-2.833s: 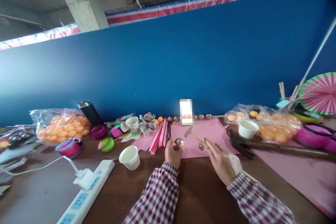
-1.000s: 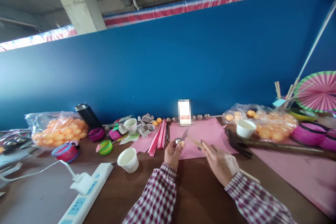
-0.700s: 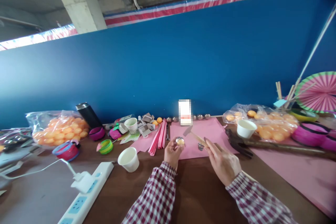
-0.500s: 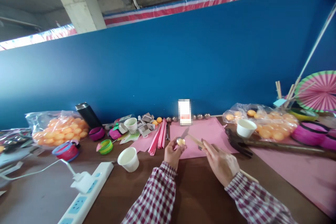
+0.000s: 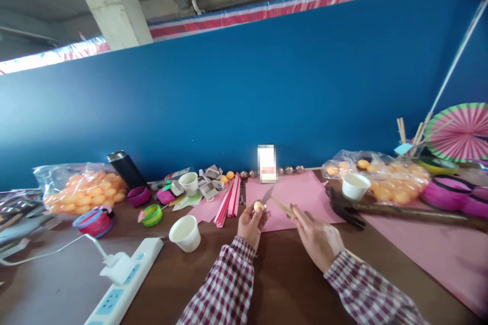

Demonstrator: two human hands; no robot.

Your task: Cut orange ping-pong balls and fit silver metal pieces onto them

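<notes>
Pinching is what both hands do in the head view. Thumb and fingers of the left hand [image 5: 249, 228] hold an orange ball [image 5: 259, 206], which is at the left edge of the pink sheet [image 5: 301, 193]. The right hand [image 5: 318, 238], at the near side of this sheet, has its fingers closed around the wooden handle of a thin tool [image 5: 282, 206]. The flat grey tip of the tool is above the sheet and close to the ball; whether they touch, I cannot tell.

Along the far edge of the sheet stand several silvery balls [image 5: 289, 170] in a row, with a pixelated white object [image 5: 267, 162] among them. Just left of the sheet lie folded pink strips [image 5: 229, 203], and further left is a white paper cup [image 5: 185, 233]. A power strip [image 5: 114, 289] is well apart from the sheet, to the near left. To the right of the sheet there are a hammer [image 5: 339, 206], a second white cup [image 5: 356, 186] and a clear bag of orange balls [image 5: 400, 183].
</notes>
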